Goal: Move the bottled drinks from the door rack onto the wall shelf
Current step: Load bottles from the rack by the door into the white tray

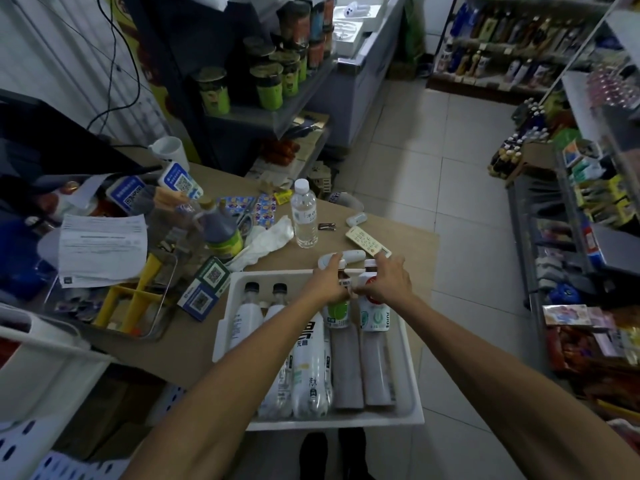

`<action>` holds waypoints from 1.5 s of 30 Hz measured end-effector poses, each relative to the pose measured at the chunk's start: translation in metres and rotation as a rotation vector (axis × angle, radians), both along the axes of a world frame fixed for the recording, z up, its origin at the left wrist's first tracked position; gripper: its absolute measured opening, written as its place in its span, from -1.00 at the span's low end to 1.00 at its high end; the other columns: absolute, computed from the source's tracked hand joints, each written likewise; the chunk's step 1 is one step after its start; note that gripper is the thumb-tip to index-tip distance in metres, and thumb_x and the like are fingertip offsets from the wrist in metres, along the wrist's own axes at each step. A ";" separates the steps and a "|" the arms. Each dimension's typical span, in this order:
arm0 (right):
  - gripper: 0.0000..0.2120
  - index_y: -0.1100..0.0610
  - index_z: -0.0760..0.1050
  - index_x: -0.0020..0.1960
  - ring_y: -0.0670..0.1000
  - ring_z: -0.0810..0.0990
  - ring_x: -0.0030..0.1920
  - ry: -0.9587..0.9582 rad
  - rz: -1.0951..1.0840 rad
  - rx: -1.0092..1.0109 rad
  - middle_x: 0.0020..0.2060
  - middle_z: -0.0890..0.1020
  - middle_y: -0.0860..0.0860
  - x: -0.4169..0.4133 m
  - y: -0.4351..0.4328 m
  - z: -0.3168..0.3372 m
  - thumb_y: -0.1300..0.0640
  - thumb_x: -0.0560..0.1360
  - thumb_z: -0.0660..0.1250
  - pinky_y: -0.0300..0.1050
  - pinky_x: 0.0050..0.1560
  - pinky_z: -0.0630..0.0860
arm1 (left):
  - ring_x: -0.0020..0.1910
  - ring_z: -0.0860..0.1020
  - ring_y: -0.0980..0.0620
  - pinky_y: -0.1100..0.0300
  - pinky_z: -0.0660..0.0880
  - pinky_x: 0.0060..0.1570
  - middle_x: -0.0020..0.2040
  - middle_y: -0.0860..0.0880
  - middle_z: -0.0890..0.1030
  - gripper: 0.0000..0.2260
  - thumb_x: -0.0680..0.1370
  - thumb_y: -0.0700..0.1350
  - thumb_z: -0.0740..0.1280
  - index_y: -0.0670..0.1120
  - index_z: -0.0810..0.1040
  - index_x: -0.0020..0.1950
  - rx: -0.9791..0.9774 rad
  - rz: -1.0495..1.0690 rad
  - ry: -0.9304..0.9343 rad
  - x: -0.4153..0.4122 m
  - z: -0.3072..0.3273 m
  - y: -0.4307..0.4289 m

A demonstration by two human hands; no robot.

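L hand (329, 285) grips green-label bottle (337, 311), R hand (388, 282) grips juice bottle (375, 315) beside it, at rack's (273, 273) far end.

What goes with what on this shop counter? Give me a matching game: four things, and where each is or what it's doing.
1 water bottle
2 remote control
3 big white-labelled bottle
4 left hand

A lying in the white rack
B gripping the green-labelled bottle
C standing upright on the counter
D lying flat on the counter

Pairs: 1-C, 2-D, 3-A, 4-B
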State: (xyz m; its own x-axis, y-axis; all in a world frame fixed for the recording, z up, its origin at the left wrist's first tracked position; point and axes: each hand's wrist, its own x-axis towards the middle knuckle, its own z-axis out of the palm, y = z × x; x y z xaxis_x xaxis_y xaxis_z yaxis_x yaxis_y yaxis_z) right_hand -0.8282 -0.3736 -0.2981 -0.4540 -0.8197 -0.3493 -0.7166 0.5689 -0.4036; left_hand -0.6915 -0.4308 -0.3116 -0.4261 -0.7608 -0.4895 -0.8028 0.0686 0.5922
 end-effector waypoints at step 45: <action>-0.33 0.06 0.18 0.51 0.25 0.31 0.36 0.318 0.785 -0.206 0.33 0.36 0.22 0.153 0.136 0.100 -0.13 0.51 0.32 0.08 0.30 0.35 | 0.35 0.29 -0.26 -0.07 0.33 0.25 0.38 -0.21 0.28 -0.43 0.48 0.00 0.34 0.03 0.26 0.46 -0.408 0.333 -0.263 0.183 0.110 0.193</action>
State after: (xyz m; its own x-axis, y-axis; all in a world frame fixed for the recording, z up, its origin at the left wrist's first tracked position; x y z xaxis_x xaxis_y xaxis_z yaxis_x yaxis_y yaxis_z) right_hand -0.6751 -0.2373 -0.1980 0.2177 -0.9695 -0.1122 -0.9672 -0.1989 -0.1579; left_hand -0.5085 -0.2381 -0.2016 -0.0356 -0.9819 -0.1861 -0.9367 -0.0321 0.3486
